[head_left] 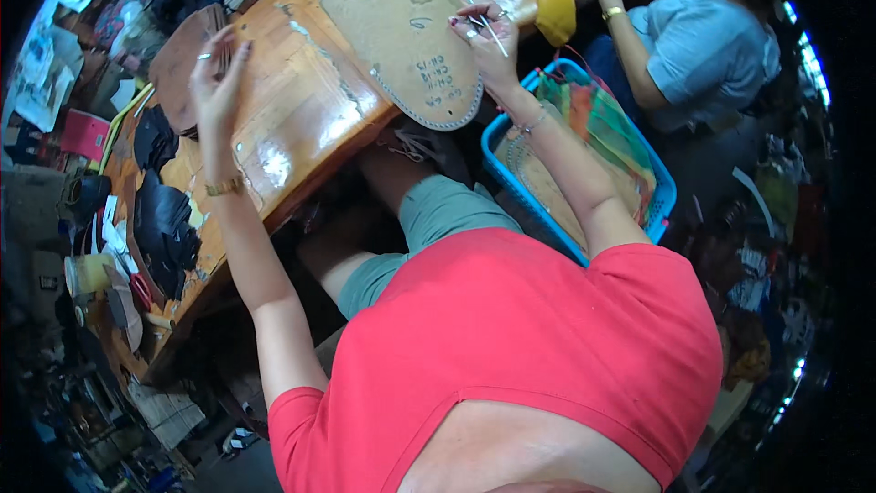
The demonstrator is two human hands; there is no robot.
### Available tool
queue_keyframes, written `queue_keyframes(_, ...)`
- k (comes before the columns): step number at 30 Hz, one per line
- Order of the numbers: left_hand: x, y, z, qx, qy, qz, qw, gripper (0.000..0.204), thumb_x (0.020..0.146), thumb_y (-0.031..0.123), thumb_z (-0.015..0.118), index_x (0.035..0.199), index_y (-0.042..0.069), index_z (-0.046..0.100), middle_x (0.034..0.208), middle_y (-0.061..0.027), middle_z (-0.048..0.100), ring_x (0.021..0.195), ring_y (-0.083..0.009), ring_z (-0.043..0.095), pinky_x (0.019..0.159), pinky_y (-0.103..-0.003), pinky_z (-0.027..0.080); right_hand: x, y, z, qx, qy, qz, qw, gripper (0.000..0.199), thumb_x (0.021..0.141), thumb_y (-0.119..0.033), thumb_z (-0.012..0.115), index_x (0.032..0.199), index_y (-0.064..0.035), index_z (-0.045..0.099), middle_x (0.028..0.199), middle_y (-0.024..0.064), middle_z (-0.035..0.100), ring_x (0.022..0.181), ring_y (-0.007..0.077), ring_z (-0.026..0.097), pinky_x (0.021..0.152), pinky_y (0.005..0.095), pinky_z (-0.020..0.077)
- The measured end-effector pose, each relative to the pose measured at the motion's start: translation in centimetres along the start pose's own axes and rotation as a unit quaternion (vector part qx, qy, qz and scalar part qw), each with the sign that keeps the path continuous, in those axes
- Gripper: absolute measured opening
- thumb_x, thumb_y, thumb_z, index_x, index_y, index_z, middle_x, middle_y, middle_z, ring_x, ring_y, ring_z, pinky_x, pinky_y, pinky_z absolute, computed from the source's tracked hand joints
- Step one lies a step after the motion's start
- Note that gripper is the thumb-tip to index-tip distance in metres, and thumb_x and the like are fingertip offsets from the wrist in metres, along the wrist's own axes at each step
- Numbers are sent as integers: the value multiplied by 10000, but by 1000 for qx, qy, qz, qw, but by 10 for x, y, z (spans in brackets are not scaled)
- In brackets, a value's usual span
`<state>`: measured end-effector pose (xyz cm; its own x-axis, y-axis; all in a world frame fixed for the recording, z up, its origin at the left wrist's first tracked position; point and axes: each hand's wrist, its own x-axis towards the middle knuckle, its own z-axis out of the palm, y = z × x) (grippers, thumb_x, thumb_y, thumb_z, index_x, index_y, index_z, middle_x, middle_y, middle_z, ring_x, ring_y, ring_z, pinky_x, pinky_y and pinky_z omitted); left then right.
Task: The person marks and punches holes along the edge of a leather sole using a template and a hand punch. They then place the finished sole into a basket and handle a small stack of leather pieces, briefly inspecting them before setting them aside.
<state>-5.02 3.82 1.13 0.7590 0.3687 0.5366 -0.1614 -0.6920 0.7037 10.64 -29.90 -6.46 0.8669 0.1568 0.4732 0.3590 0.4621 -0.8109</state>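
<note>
Right hand point(493, 47): grip closed on a thin white stick point(494, 34), just beside the tan panel point(415, 46). Panel lies on the table point(283, 119), rounded end overhanging the edge. Left hand point(217, 87): grip loose, fingers apart, by brown pieces point(173, 68); can't tell if touching.

Left: wooden table point(315, 119) is shining, glossy, scuffed in streaks. Far: stained board point(411, 27) is looking matt. Right: plastic basket point(664, 190) is looking smooth.
</note>
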Motion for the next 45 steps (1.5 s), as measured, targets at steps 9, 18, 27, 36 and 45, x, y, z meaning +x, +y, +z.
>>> queue_keyframes(9, -95, 106, 139, -255, -402, -32, 879, 515, 863, 203, 693, 1333, 96, 512, 1196, -68, 602, 999, -121, 571, 814, -248, 462, -67, -151, -173, -161, -48, 123, 978, 194, 789, 13, 716, 820, -92, 556, 831, -28, 570, 813, 66, 590, 767, 210, 473)
queue_keyframes(18, -148, 145, 248, -367, -538, -107, 752, 623, 934, 257, 615, 1443, 45, 325, 1265, -130, 569, 1167, -172, 529, 1000, -321, 418, -140, -179, -231, -144, 239, 26, 960, 183, 829, 55, 659, 917, -52, 540, 893, 17, 587, 887, 119, 618, 813, 229, 502)
queue_keyframes(27, -158, 173, 289, -510, -454, -77, 727, 593, 908, 63, 600, 1413, -5, 296, 1323, -78, 476, 1210, -139, 450, 1040, -319, 367, -150, -166, -231, -225, 338, -61, 912, 214, 823, -5, 711, 948, -50, 543, 985, 61, 611, 828, 80, 563, 772, 229, 485)
queue_keyframes(36, -133, 154, 369, -163, -507, 246, 810, 288, 878, 95, 577, 1154, 12, 580, 963, -189, 640, 919, -192, 606, 820, -329, 477, -134, -219, -255, -470, 91, 16, 878, 200, 797, -118, 754, 873, -53, 581, 1137, 143, 656, 929, 140, 608, 834, 306, 491)
queue_keyframes(45, -172, 139, 373, 33, -471, 204, 858, 736, 741, 375, 741, 1368, 131, 444, 1273, -155, 482, 1205, -348, 463, 887, -498, 375, -176, -161, -257, -695, -140, 74, 701, 408, 610, -223, 825, 878, -87, 549, 848, 84, 602, 878, 282, 577, 827, 382, 354)
